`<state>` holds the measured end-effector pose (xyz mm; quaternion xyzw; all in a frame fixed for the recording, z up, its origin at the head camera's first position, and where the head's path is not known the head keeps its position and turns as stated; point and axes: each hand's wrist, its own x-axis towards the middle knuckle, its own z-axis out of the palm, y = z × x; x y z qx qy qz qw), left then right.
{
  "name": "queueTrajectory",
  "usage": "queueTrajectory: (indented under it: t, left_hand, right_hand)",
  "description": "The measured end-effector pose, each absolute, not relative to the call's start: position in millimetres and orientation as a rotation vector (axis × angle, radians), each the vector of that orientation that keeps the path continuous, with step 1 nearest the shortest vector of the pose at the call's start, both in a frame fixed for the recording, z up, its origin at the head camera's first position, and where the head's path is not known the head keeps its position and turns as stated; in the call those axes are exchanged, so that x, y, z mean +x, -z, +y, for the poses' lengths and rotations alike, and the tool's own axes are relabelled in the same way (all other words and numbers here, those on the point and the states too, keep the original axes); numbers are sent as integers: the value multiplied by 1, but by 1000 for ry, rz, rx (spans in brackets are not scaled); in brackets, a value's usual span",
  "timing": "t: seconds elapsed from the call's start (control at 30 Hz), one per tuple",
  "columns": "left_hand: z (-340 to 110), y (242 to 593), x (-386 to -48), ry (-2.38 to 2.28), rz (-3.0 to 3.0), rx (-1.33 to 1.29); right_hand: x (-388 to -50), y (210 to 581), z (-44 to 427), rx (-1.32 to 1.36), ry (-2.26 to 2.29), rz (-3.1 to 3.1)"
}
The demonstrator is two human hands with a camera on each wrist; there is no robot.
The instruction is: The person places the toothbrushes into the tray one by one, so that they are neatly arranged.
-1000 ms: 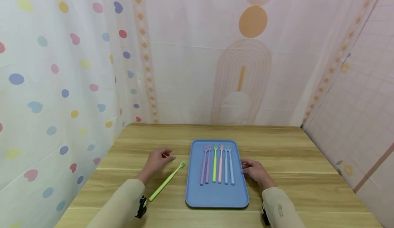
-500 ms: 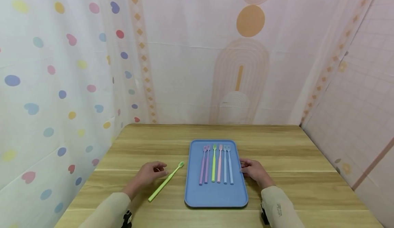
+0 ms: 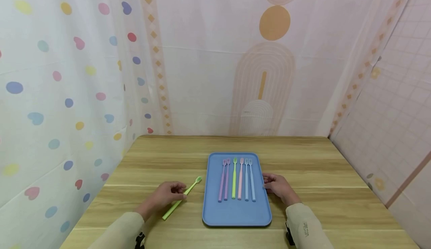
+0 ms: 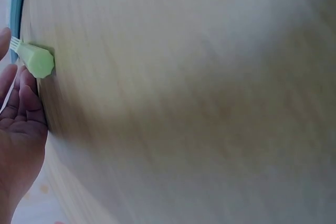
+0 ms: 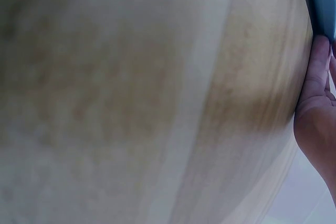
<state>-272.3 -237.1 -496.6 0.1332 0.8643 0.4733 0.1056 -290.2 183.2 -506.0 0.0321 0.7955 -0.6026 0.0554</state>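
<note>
A loose green toothbrush point(image 3: 173, 209) lies slanted on the wooden table, left of a blue tray point(image 3: 235, 217). My left hand point(image 3: 165, 196) is over the middle of its handle, with thumb and fingers bent loosely about it. In the left wrist view, the toothbrush's butt end point(image 4: 41, 62) shows between the thumb and the fingers point(image 4: 31, 103), which do not clearly close on it. On the tray's right rim, my right hand point(image 3: 280, 188) holds the edge with thumb and fingers. Its fingers point(image 5: 317, 69) meet the tray's side point(image 5: 320, 3) in the right wrist view.
Side by side on the tray lie two purple toothbrushes point(image 3: 221, 183), another green toothbrush point(image 3: 234, 181), a pink toothbrush point(image 3: 240, 181) and two light-blue toothbrushes point(image 3: 251, 183). Patterned curtains point(image 3: 208, 73) stand behind and beside the table point(image 3: 303, 155).
My left hand has drawn back toward me and come down over the loose green toothbrush's handle. The right hand stays at the tray's rim, and the toothbrushes lie as before.
</note>
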Motion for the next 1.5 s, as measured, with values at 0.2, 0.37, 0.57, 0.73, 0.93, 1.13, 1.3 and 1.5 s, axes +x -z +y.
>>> queueTrajectory:
  t: [0.2, 0.37, 0.57, 0.73, 0.93, 1.13, 1.3, 1.5]
  left_hand:
    - [-238, 496, -270, -1407, 2525, 383]
    - [-237, 498, -269, -1382, 2551, 383]
    - [-231, 502, -269, -1331, 2657, 341]
    - [-225, 504, -268, -1332, 2741, 271]
    - [-221, 506, -267, -1322, 2821, 224]
    - [-216, 503, -267, -1348, 2839, 132]
    - [-213, 500, -272, -1411, 2822, 67]
    - [-207, 495, -279, -1458, 2820, 57]
  right_hand:
    - [-291, 506, 183, 89, 1823, 2420]
    - [-291, 505, 182, 103, 1823, 2418]
    - [-290, 506, 183, 106, 1816, 2424]
    - [-290, 507, 183, 119, 1821, 2421]
    - [-289, 506, 182, 113, 1828, 2413]
    - [-291, 507, 182, 87, 1834, 2405]
    - [-291, 507, 183, 88, 1834, 2401]
    - [-292, 508, 184, 108, 1826, 2413]
